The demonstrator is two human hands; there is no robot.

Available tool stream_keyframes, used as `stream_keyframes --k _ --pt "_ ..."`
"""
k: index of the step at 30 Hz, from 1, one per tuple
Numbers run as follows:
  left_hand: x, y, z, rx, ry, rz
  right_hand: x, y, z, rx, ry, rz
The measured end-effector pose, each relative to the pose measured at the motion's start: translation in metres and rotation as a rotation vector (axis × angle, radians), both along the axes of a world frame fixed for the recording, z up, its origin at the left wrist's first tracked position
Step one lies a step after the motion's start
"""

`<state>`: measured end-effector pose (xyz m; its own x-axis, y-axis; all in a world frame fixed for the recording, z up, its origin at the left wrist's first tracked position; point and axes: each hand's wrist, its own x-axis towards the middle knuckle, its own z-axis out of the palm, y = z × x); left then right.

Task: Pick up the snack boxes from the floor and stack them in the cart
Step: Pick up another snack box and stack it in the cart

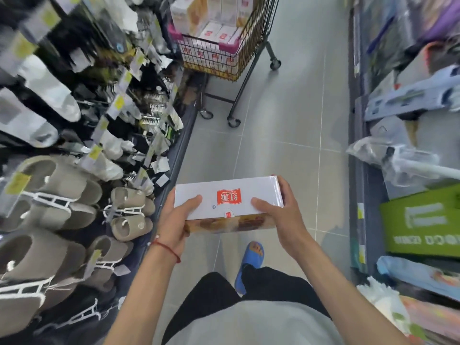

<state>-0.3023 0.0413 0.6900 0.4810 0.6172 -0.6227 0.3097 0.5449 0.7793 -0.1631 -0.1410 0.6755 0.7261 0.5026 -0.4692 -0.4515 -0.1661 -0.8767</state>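
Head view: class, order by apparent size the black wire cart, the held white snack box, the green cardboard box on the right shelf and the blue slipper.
1. Black wire cart, though farthest.
2. White snack box and green cardboard box: alike; green one cut off by frame.
3. Blue slipper.

grey slippers [49, 192] hung left, green box [423, 220] right, tiled floor [286, 120]

The white snack box [261, 190] is carrying a red logo [229, 196] with 2 white Chinese characters, upside down from here and not quite readable. The boxes [219, 33] in the cart [234, 68] are showing the same logo, too small to read. White lettering on the green carton [423, 220] is blurring out.
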Motion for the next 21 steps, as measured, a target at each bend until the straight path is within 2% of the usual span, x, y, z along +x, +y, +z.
stream_keyframes --k 9,21 --pt "0.137 0.066 0.004 -0.006 -0.038 0.011 0.142 0.069 0.007 -0.003 -0.023 0.001" --pt "0.321 0.239 -0.011 -0.010 -0.097 -0.022 0.316 0.235 0.008 -0.017 -0.031 -0.049"
